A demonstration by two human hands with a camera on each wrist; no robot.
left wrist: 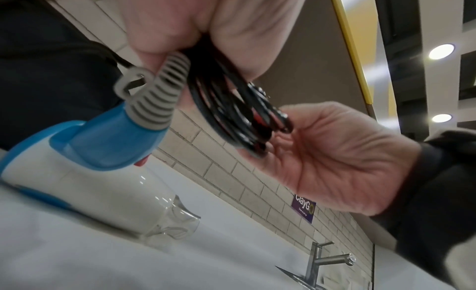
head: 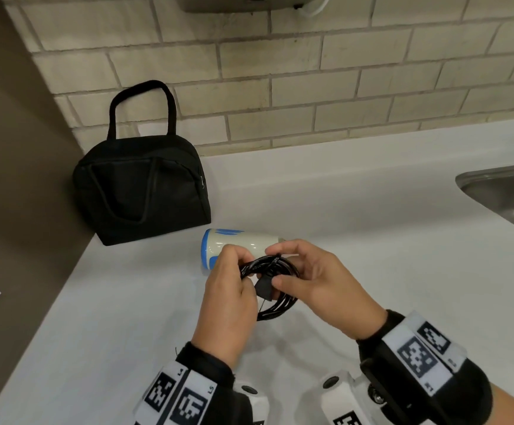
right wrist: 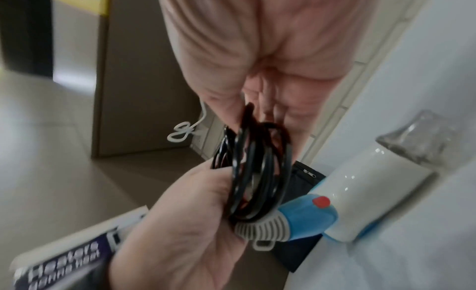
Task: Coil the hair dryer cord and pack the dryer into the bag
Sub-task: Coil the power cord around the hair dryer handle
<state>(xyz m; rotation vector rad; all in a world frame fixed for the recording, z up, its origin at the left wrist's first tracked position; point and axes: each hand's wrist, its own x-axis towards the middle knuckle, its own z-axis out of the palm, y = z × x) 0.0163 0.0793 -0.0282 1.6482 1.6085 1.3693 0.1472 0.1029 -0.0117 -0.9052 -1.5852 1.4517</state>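
A white and blue hair dryer (head: pixel 234 245) lies on its side on the white counter (head: pixel 127 317), its clear nozzle (left wrist: pixel 177 219) pointing right. Its black cord (head: pixel 275 289) is wound into a coil held above the counter in front of the dryer. My left hand (head: pixel 228 299) grips the coil (left wrist: pixel 231 111) on its left side, next to the grey strain relief (left wrist: pixel 159 97). My right hand (head: pixel 314 280) pinches the coil's right side and the black plug (head: pixel 265 286). In the right wrist view the coil (right wrist: pixel 255 172) hangs between both hands. The black bag (head: pixel 142 185) stands closed at the back left.
A steel sink (head: pixel 507 191) is set into the counter at the far right, with a faucet (left wrist: pixel 319 262) behind it. A brick-tile wall (head: pixel 311 72) runs along the back. A brown wall panel (head: pixel 10 148) borders the counter's left edge beside the bag.
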